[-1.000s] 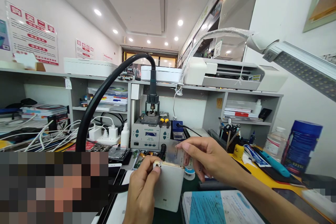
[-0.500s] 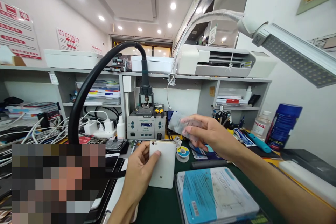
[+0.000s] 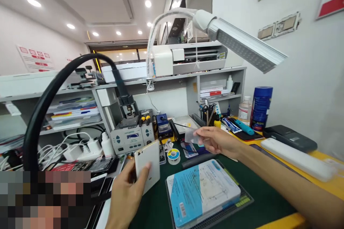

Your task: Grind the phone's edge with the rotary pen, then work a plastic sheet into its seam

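My left hand [image 3: 126, 189] grips a white smartphone [image 3: 152, 161], its back turned towards me and its body tilted, with the thumb on the back. Between the fingertips of my right hand [image 3: 216, 140] is a small translucent plastic sheet [image 3: 191, 136], held out above the far part of the mat. Below that hand lies a blue-and-white box [image 3: 201, 189]. A roll of solder wire [image 3: 173, 155] sits between the two hands.
A grey soldering station [image 3: 132, 139] stands at the back left, with a black hose [image 3: 40, 107] arching over the left side. A lamp [image 3: 247, 44] hangs at upper right. A clear bottle [image 3: 244, 109] and a blue can [image 3: 260, 109] stand at the right.
The view has swung to the right. The phone has turned and tilted in my left hand. My right hand still holds the plastic sheet, now over the items behind the box.
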### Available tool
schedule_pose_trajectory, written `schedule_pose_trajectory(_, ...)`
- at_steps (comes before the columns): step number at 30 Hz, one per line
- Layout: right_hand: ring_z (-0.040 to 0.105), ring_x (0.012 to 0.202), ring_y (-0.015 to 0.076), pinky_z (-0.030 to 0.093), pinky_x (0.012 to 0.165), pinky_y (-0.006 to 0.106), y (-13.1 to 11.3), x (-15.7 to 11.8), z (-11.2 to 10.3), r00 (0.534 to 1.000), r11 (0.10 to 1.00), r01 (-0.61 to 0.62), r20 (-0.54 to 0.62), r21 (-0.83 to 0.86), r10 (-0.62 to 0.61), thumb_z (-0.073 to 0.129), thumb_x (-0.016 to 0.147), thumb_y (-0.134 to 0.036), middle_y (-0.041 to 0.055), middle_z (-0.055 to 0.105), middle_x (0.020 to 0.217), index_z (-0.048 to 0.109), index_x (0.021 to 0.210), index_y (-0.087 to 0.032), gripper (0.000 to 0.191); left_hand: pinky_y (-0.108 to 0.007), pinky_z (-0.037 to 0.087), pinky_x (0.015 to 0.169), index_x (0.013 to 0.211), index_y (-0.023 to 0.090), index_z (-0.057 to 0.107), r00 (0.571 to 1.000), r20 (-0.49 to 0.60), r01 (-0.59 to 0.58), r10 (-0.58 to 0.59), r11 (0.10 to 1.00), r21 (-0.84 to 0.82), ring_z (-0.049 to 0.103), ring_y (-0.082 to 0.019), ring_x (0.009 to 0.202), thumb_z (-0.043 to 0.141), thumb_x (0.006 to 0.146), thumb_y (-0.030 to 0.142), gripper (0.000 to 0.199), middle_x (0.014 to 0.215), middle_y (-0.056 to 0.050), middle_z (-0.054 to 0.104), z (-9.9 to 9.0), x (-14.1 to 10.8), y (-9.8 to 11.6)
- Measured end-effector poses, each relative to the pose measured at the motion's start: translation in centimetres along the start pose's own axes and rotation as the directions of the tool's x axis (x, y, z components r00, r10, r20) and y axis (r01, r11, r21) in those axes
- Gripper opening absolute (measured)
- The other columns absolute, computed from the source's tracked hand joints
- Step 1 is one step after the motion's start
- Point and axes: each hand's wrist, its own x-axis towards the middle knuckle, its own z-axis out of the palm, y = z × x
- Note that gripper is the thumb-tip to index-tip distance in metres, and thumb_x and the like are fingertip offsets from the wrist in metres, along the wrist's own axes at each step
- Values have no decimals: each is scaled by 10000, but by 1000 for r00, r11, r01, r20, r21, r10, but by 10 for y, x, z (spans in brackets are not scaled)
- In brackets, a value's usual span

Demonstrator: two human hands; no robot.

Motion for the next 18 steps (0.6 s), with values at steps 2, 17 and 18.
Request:
schedule_pose_trajectory(2,453,425,28,249,357,137,7,1,-15,1000,999,-25,10,46,25,727,915,-429,9,632,753,673,1018,-136,315,-308,577,838,1128,205,718,931,44,-357,362,880,312,741,-252,962,665,930,357,255,1115,-71,787,4,-5,3)
schedule_pose_trajectory(17,518,401,29,280,317,129,24,-13,-27,998,996,-12,64,85,7,688,931,-433,-2,670,773,692,994,-147,293,-358,670,668,1156,208,764,393,714,-857,580,-49,513,785,-289,888,653,857,317,337,1092,-59,817,80,-16,9)
schedule_pose_trajectory(18,524,404,30,285,316,129,25,-13,-27,998,997,-7,68,82,2,685,931,-436,0,675,780,694,994,-147,296,-360,669,665,1163,219,761,401,709,-864,579,-19,504,785,-287,886,662,878,393,348,1095,-60,815,79,-16,9)
